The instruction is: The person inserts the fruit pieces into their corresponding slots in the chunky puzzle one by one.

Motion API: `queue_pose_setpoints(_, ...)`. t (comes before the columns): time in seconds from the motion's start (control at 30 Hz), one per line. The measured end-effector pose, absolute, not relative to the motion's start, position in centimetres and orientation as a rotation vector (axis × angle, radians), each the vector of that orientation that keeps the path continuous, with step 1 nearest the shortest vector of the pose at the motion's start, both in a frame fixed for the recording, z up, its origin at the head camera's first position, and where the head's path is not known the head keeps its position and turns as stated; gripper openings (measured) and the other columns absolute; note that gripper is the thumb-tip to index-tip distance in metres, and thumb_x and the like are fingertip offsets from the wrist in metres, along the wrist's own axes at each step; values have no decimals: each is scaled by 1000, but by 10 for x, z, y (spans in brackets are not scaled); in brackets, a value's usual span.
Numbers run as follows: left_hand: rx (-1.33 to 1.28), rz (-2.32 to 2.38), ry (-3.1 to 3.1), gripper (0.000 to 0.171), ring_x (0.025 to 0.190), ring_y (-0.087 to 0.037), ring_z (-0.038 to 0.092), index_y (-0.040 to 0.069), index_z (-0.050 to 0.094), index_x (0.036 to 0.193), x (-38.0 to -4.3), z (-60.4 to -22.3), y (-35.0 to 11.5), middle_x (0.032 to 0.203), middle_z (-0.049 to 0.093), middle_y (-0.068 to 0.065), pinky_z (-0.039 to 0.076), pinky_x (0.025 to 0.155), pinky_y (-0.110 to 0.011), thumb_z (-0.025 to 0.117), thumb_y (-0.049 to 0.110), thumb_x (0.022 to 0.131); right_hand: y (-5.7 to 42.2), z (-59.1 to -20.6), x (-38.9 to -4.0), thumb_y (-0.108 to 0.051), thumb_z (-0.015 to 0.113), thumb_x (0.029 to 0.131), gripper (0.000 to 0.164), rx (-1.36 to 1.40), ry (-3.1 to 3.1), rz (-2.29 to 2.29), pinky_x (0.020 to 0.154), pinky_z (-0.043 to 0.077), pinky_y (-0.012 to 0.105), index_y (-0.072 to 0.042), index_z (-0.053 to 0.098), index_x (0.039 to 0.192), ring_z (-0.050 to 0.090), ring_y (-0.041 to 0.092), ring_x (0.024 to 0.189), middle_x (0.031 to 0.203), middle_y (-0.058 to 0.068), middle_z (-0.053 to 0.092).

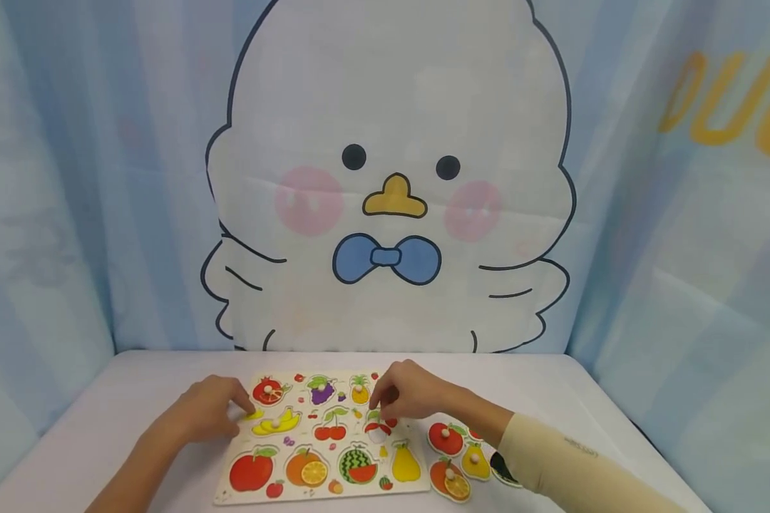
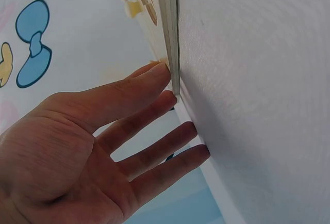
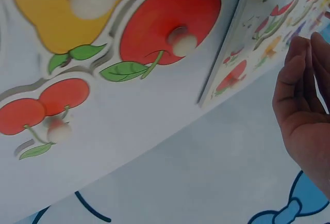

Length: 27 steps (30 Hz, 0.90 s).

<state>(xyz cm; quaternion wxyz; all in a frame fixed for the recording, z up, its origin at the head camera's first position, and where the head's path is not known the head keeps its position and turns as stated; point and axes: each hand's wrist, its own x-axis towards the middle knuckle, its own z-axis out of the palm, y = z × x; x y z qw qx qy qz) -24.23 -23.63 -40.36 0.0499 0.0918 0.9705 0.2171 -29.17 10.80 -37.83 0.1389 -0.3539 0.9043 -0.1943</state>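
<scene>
A wooden fruit puzzle board [image 1: 327,488] lies on the table. My left hand [image 1: 208,410] is at its left edge, fingers loosely extended, with the thumb touching the board's side in the left wrist view. Over the board's right part, my right hand [image 1: 413,392] pinches with its fingertips at a red-and-white fruit piece [image 1: 378,432] with green on top; its knob is hidden. Knobbed pomegranate [image 1: 267,390], grape [image 1: 321,390], pineapple [image 1: 359,392] and banana [image 1: 277,423] pieces sit in the board. The printed cherries [image 1: 330,432] and pear [image 1: 406,463] show no knobs.
Right of the board lie loose knobbed pieces: an apple [image 1: 445,439], a pear [image 1: 475,462], an orange [image 1: 450,480] and cherries [image 3: 46,108]. A dark piece [image 1: 504,470] is partly behind the right sleeve [image 1: 552,456]. A curtain with a cartoon bird [image 1: 391,313] hangs behind the table.
</scene>
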Motion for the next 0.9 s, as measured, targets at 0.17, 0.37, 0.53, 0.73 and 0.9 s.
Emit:
queue_pose_setpoints(0.17,280,657,2962,31,109,-35,55,20,75,91,-243,-404,-238,103,66,-1,45,92,-58,85,8,65,127,-379,-292,-13,75,83,11,-1015,2618,-573,63,51,17,-17,75,93,54,4,66,74,-13,63)
queue_pose_setpoints(0.37,275,652,2959,31,109,-35,55,20,76,91,-244,-405,-238,103,67,-2,45,92,-58,85,8,65,150,-382,-288,-12,74,83,11,-923,2642,-584,64,51,18,-19,74,91,54,6,67,75,-12,63)
queue_pose_setpoints(0.53,279,642,2954,31,110,-36,55,20,76,92,-244,-404,-238,105,67,-3,45,92,-59,85,8,65,172,-382,-283,-13,74,83,10,-827,2686,-581,62,52,20,-19,74,91,55,8,67,74,-11,62)
queue_pose_setpoints(0.73,285,653,2950,31,110,-37,54,20,76,93,-244,-404,-239,106,67,-4,45,92,-59,85,8,65,201,-385,-281,-13,76,81,9,-692,2802,-540,60,51,22,-20,73,86,54,12,67,71,-9,59)
queue_pose_setpoints(0.9,282,647,2946,31,110,-37,55,19,76,93,-245,-406,-238,105,67,-3,45,91,-59,85,8,65,216,-387,-277,-10,76,80,11,-537,2843,-555,58,51,23,-19,72,84,54,15,66,72,-4,57)
